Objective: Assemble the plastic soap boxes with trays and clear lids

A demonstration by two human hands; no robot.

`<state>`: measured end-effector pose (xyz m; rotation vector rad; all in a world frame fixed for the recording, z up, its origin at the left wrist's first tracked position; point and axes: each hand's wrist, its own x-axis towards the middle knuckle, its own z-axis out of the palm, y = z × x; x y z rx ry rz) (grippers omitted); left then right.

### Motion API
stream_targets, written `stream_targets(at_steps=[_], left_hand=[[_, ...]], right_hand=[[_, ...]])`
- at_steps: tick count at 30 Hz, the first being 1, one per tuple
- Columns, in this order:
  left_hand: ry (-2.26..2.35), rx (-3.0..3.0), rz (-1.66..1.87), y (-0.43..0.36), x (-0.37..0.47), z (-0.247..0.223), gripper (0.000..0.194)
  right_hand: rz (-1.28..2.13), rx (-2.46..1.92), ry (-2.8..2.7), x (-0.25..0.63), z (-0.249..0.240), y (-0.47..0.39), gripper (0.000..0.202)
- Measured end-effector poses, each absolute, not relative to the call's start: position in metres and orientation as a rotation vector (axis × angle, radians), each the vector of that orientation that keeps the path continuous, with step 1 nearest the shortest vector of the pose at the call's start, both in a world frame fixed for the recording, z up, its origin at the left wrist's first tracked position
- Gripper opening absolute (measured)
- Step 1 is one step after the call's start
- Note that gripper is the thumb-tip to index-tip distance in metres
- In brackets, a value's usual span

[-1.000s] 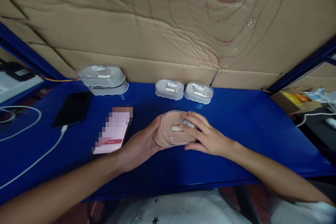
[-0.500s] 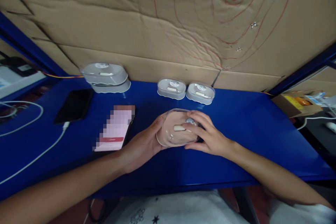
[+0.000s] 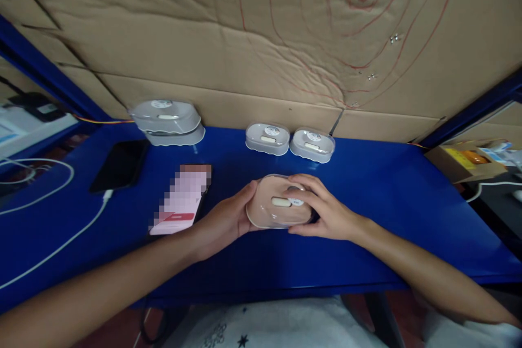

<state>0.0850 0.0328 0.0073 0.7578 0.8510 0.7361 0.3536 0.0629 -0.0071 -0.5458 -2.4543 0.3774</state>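
Observation:
Between my two hands is a pinkish-beige oval box [image 3: 265, 209] with a clear lid, a pale handle-like piece on top and a round sticker near its right end. My left hand [image 3: 234, 215] grips the left end, its thumb along the side and its other fingers mostly hidden. Around the right end curl the fingers of my right hand [image 3: 320, 209], one fingertip lying over the sticker. Behind it stand two similar grey oval boxes, one on the left [image 3: 267, 140] and one on the right [image 3: 312, 145].
At the back left, grey oval boxes [image 3: 169, 119] are stacked. A lit phone [image 3: 181, 201] lies left of my hands, and a dark phone [image 3: 120, 166] with a white cable [image 3: 87, 228] lies beyond it. Cardboard [image 3: 183, 27] walls the back. A small carton [image 3: 460, 163] stands right.
The oval box has been lowered slightly and levelled, so its lid now sits flatter over the base. Both hands stay on it. The view has shifted a little.

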Motion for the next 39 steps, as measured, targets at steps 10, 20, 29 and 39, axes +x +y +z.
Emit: stream_targets(at_steps=[10,20,29,39], left_hand=[[1.238,2.174,0.73,0.043,0.066,0.026,0.048],[1.298,2.453,0.72,0.174,0.058,0.042,0.064],[1.323,2.565,0.51,0.115,0.039,0.017,0.05],[1.26,2.404,0.543,0.036,0.066,0.005,0.08]], right_hand=[[0.482,-0.92,-2.636,0.399,0.022,0.075,0.065],[-0.199,-1.531,-2.334,0.558,-0.007,0.099,0.059],[-0.276,-1.472,-2.373,0.521,-0.016,0.14,0.063],[0.092,-1.048,-2.488,0.376,0.007,0.108,0.081]])
